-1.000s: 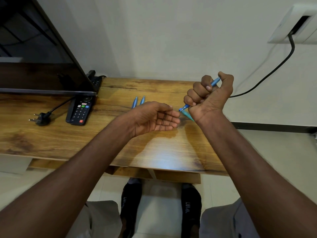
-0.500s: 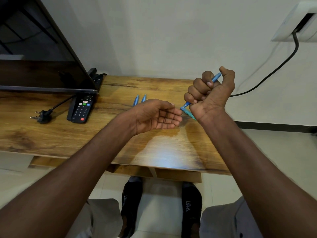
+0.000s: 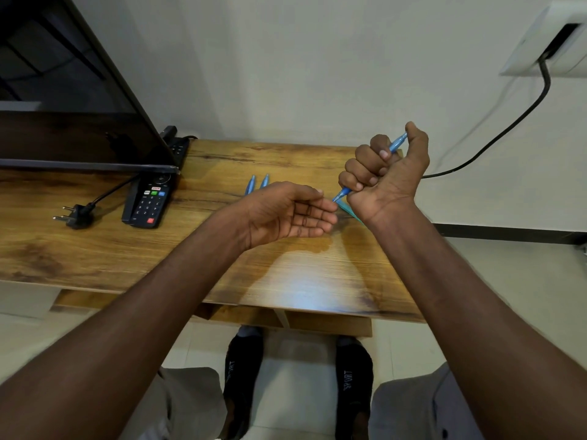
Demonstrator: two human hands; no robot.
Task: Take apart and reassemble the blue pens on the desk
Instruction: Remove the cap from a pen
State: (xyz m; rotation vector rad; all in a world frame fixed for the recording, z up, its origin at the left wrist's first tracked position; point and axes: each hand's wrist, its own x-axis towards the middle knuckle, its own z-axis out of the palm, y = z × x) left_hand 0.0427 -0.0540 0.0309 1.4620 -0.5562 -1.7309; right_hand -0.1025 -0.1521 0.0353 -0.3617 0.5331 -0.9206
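Two hands above the wooden desk [image 3: 95,252], right hand [image 3: 386,174] fisted round a blue pen [image 3: 397,145] with tip toward the left hand [image 3: 290,214], palm up with loosely curved fingers holding nothing, two blue pens [image 3: 256,185] lying behind it

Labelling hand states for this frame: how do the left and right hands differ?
The right hand is fisted around a slim blue plastic pen, thumb at its top end; the left hand holds nothing, fingers relaxed and loosely curved, palm facing the camera. The right hand sits higher in the picture, with the pen's tip pointing down at the left hand's fingertips. Both are over the brown wooden desk.
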